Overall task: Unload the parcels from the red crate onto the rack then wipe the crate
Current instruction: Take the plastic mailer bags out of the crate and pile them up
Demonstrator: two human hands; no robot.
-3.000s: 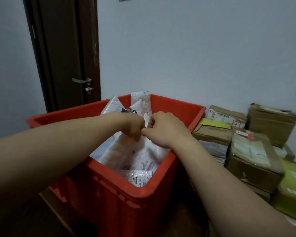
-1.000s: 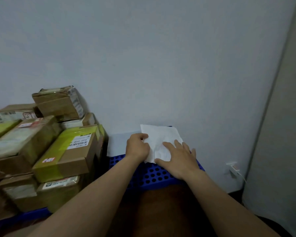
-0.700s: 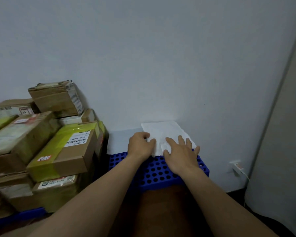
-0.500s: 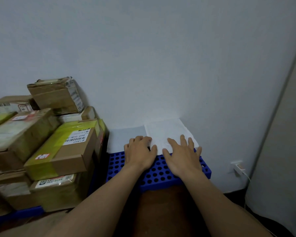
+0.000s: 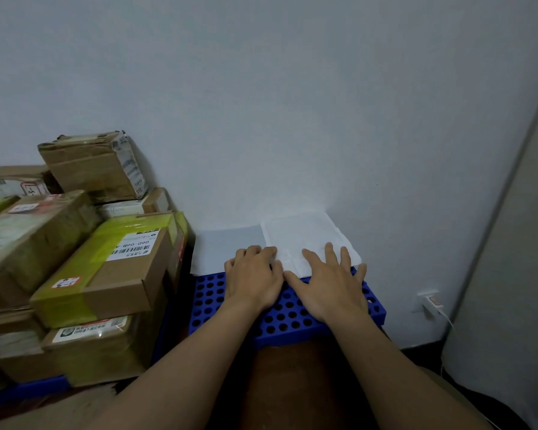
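A flat white mailer parcel (image 5: 305, 237) lies on the blue perforated rack (image 5: 212, 299), pushed back against the wall. A second pale flat parcel (image 5: 224, 246) lies just to its left. My right hand (image 5: 330, 283) rests flat with spread fingers on the white parcel's near edge. Beside it, my left hand (image 5: 252, 277) lies palm down, fingertips touching the parcels' near edge. The red crate is out of view.
Stacked cardboard boxes (image 5: 106, 268), some with yellow-green tape and labels, fill the rack's left part. The grey wall (image 5: 292, 119) stands directly behind. A wall socket with a white plug (image 5: 429, 302) sits low on the right, next to a pale panel (image 5: 510, 274).
Three seconds ago both hands gripped a white parcel in the red crate. Since then I turned right, laid it flat on the blue rack, and both hands flattened out on it.
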